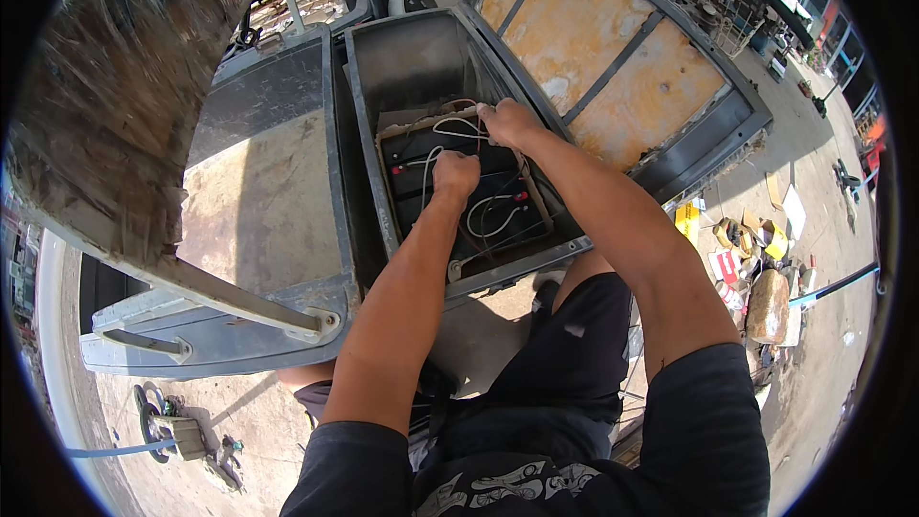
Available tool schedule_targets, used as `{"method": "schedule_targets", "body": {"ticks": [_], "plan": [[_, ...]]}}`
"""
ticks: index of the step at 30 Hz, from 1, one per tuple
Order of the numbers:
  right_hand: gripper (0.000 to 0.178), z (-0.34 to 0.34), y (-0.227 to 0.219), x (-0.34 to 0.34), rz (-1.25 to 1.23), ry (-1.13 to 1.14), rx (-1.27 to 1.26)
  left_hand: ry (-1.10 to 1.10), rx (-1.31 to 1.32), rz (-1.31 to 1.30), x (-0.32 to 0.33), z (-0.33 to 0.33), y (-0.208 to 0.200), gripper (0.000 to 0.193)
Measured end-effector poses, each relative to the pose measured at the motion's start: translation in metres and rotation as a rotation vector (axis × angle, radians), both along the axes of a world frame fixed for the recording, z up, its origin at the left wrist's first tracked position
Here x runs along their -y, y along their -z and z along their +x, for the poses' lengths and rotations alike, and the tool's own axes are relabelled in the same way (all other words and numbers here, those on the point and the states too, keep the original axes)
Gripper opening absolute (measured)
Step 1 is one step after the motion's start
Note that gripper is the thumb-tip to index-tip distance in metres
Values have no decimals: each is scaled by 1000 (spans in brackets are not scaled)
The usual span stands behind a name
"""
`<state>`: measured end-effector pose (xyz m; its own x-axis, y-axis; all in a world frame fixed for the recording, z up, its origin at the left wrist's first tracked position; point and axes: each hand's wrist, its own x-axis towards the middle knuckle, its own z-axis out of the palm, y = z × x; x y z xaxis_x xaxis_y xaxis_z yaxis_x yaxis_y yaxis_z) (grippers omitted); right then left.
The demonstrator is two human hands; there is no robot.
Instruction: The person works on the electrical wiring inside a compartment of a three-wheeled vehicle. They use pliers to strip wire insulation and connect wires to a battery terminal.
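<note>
An uncovered grey metal box [356, 77] holds several black batteries [414, 146] set in a worn liner. White wires [490, 230] loop over the batteries, and red terminal pieces [521, 197] show at some of their ends. My left hand [457, 174] is closed low over the middle of the batteries, beside a white wire loop; what its fingers hold is hidden. Further back and to the right, my right hand [507, 123] pinches a thin wire near the box's right wall. Its fingertips are close to the far edge of the batteries.
The lid [593, 48], with a stained orange-yellow underside, leans out to the right. Left of the box lies a flat metal deck [268, 182], with a large scuffed curved panel [105, 105] standing over it. Boxes and scraps [756, 249] litter the ground at right.
</note>
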<state>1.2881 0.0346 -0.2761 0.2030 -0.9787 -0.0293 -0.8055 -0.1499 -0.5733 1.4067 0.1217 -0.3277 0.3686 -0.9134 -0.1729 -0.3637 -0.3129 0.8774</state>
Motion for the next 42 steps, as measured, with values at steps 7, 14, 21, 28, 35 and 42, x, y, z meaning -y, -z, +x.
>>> {"method": "schedule_targets", "body": {"ticks": [7,14,21,28,35,42], "plan": [[64,8,-13,-3,15,-19,159,56,339,12,-16,7,-22,26],[59,0,-25,-3,-145,-50,229,-22,344,-187,-12,2,-30,25],[56,5,-86,-47,90,-90,675,-151,230,-531,-15,4,-43,23],[58,7,-115,-92,196,-175,891,-142,-70,-669,-7,30,-55,23],[66,16,-115,-132,205,-249,879,191,-276,-798,-126,33,-148,21],[62,40,-100,-209,353,-300,1008,223,227,-824,-222,36,-135,27]]}}
